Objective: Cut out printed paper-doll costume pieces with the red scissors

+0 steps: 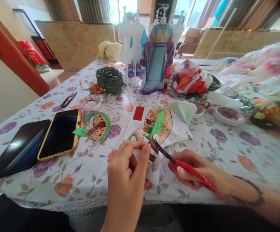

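Flowers cover the tablecloth [94, 170]. Closest, the left hand [127, 170] pinches a bit of printed cloth [163, 125] between thumb and finger. The right hand [200, 166] is wrapped around red scissors [193, 171], with the black blades [165, 152] right at the pinched part. The rest of the cloth lies just beyond. Snipping looks like the step in hand, and the next cut calls for a firm pinch and fingers clear of the blades. Farther back sit a dark basket [109, 80] and a little dress [157, 62].

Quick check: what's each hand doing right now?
Left hand: closed, pinching white printed fabric.
Right hand: closed, holding red-handled scissors with black blades at the fabric.
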A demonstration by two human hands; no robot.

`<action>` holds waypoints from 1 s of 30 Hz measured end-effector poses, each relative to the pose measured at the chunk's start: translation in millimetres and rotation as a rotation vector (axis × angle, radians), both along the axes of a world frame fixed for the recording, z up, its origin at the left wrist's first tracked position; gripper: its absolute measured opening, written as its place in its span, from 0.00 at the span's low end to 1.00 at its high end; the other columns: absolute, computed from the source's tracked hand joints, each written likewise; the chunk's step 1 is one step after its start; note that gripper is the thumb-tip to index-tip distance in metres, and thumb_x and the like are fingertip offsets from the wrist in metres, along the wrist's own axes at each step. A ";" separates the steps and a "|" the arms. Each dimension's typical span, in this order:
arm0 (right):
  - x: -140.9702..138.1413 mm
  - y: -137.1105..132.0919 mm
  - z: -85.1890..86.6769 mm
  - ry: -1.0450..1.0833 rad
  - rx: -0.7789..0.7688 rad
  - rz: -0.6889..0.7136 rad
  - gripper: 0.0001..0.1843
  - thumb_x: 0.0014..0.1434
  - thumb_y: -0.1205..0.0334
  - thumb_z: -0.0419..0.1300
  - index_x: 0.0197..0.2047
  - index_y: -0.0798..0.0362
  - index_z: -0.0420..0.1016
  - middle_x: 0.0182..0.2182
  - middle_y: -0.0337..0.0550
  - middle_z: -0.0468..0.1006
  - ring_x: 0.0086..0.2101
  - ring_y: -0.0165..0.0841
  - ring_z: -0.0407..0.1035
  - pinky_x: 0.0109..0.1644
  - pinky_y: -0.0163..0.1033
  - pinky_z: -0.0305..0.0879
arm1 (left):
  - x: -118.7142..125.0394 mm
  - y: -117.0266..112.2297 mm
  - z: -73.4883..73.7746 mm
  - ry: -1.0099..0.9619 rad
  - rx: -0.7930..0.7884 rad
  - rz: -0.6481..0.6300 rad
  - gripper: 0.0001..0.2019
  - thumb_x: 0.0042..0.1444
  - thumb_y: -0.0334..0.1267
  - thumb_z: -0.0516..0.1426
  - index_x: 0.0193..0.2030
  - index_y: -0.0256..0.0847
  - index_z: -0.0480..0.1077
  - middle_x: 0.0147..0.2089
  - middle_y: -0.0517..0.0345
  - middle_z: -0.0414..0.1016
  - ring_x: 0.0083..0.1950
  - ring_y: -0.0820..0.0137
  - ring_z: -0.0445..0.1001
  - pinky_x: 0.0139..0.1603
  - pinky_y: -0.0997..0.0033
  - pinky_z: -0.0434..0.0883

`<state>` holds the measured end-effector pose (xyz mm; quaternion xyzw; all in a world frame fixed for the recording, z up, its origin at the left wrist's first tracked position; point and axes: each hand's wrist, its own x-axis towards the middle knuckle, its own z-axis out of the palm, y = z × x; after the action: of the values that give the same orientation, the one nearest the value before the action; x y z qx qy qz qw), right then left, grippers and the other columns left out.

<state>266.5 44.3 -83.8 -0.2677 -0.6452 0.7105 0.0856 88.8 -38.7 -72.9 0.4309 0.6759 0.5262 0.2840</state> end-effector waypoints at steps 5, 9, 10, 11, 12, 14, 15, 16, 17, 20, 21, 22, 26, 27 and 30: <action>-4.0 1.7 4.5 -0.005 0.050 -0.019 0.30 0.59 0.37 0.59 0.21 0.53 0.60 0.16 0.33 0.61 0.18 0.23 0.52 0.21 0.32 0.46 | -6.9 12.3 -3.1 0.058 0.121 -0.110 0.12 0.63 0.44 0.56 0.32 0.43 0.73 0.27 0.64 0.69 0.25 0.76 0.63 0.25 0.76 0.59; -1.8 4.7 -0.1 0.008 0.075 0.009 0.29 0.60 0.37 0.59 0.22 0.54 0.61 0.17 0.33 0.62 0.18 0.23 0.52 0.21 0.32 0.46 | -11.6 21.7 -7.1 -0.043 0.192 -0.233 0.12 0.64 0.42 0.56 0.30 0.42 0.72 0.28 0.65 0.67 0.26 0.79 0.63 0.26 0.78 0.59; -0.9 5.9 -2.2 0.016 0.074 0.021 0.29 0.60 0.38 0.59 0.23 0.54 0.62 0.17 0.33 0.63 0.18 0.23 0.53 0.21 0.32 0.46 | -12.4 23.3 -7.9 -0.083 0.217 -0.271 0.12 0.64 0.42 0.56 0.30 0.42 0.72 0.29 0.65 0.67 0.26 0.79 0.62 0.25 0.79 0.59; -0.3 7.2 -3.9 0.024 0.073 0.028 0.28 0.60 0.38 0.59 0.23 0.54 0.63 0.18 0.34 0.64 0.18 0.24 0.54 0.20 0.32 0.46 | -13.1 24.5 -8.5 -0.127 0.238 -0.307 0.11 0.64 0.41 0.56 0.30 0.42 0.72 0.29 0.66 0.66 0.26 0.80 0.61 0.25 0.80 0.59; -0.1 8.4 -5.1 0.032 0.073 0.031 0.28 0.60 0.38 0.59 0.23 0.54 0.64 0.18 0.34 0.64 0.19 0.24 0.55 0.21 0.32 0.47 | -13.7 25.6 -9.0 -0.172 0.254 -0.335 0.11 0.64 0.41 0.57 0.30 0.42 0.72 0.29 0.66 0.66 0.25 0.81 0.60 0.25 0.81 0.59; -1.1 10.3 -4.8 0.047 0.070 0.040 0.29 0.59 0.37 0.60 0.23 0.54 0.64 0.17 0.35 0.65 0.19 0.24 0.56 0.21 0.33 0.48 | -14.5 27.4 -9.7 -0.249 0.270 -0.368 0.10 0.64 0.40 0.57 0.31 0.42 0.72 0.29 0.67 0.64 0.25 0.82 0.59 0.25 0.83 0.59; -2.3 10.8 -3.3 0.040 0.071 0.036 0.29 0.58 0.37 0.60 0.22 0.54 0.63 0.17 0.35 0.65 0.19 0.25 0.56 0.21 0.33 0.48 | -14.8 28.3 -10.0 -0.277 0.271 -0.375 0.10 0.64 0.39 0.57 0.31 0.42 0.72 0.29 0.67 0.64 0.25 0.82 0.58 0.26 0.83 0.60; -3.7 11.0 -1.0 0.028 0.076 0.026 0.30 0.58 0.36 0.60 0.22 0.54 0.63 0.17 0.35 0.64 0.19 0.25 0.57 0.21 0.33 0.49 | -15.0 29.1 -10.3 -0.298 0.275 -0.378 0.10 0.64 0.39 0.57 0.31 0.43 0.71 0.28 0.67 0.63 0.24 0.83 0.57 0.26 0.84 0.60; -5.2 11.1 1.6 0.012 0.085 0.012 0.30 0.57 0.35 0.60 0.21 0.54 0.63 0.17 0.35 0.64 0.19 0.25 0.56 0.21 0.33 0.49 | -15.2 29.8 -10.7 -0.311 0.285 -0.381 0.10 0.64 0.39 0.57 0.31 0.43 0.71 0.28 0.68 0.62 0.24 0.83 0.57 0.25 0.84 0.60; -8.3 11.3 7.6 -0.039 0.114 -0.015 0.30 0.58 0.36 0.60 0.21 0.54 0.62 0.18 0.34 0.62 0.20 0.25 0.54 0.21 0.32 0.48 | -15.1 31.3 -11.9 -0.315 0.328 -0.371 0.10 0.65 0.38 0.56 0.31 0.42 0.70 0.28 0.67 0.62 0.22 0.83 0.55 0.23 0.84 0.58; -8.6 11.7 8.2 -0.038 0.111 -0.007 0.30 0.58 0.36 0.60 0.21 0.54 0.62 0.18 0.33 0.61 0.20 0.24 0.53 0.21 0.32 0.47 | -15.0 31.3 -12.2 -0.305 0.342 -0.363 0.10 0.65 0.37 0.56 0.31 0.42 0.70 0.29 0.67 0.63 0.22 0.83 0.55 0.22 0.84 0.58; -8.4 12.3 8.2 -0.031 0.104 0.007 0.29 0.58 0.38 0.61 0.22 0.54 0.62 0.19 0.32 0.60 0.20 0.24 0.51 0.21 0.32 0.46 | -14.8 31.1 -12.5 -0.286 0.355 -0.352 0.10 0.65 0.37 0.55 0.31 0.42 0.70 0.29 0.67 0.63 0.22 0.83 0.55 0.22 0.84 0.57; -6.5 15.4 6.3 -0.036 0.102 0.036 0.26 0.58 0.41 0.63 0.25 0.54 0.64 0.20 0.31 0.56 0.21 0.23 0.49 0.21 0.32 0.43 | -14.2 28.8 -13.2 -0.193 0.405 -0.317 0.10 0.65 0.33 0.54 0.31 0.43 0.69 0.26 0.68 0.61 0.22 0.82 0.56 0.21 0.84 0.56; -6.1 16.0 6.5 -0.055 0.120 0.037 0.26 0.58 0.41 0.63 0.25 0.54 0.64 0.20 0.31 0.56 0.21 0.24 0.49 0.22 0.32 0.43 | -14.2 28.1 -13.4 -0.175 0.418 -0.312 0.10 0.65 0.32 0.53 0.31 0.43 0.68 0.25 0.68 0.60 0.22 0.82 0.56 0.21 0.84 0.56; -5.3 17.0 7.8 -0.101 0.150 0.032 0.27 0.59 0.39 0.62 0.25 0.54 0.62 0.21 0.31 0.56 0.22 0.24 0.50 0.22 0.32 0.44 | -14.4 26.7 -13.7 -0.159 0.434 -0.294 0.11 0.64 0.30 0.53 0.30 0.42 0.67 0.23 0.69 0.59 0.21 0.82 0.56 0.20 0.84 0.55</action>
<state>261.2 61.3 -75.9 -0.2859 -0.7043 0.6469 0.0614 74.4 -12.1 -86.7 0.5323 0.4532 0.6440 0.3107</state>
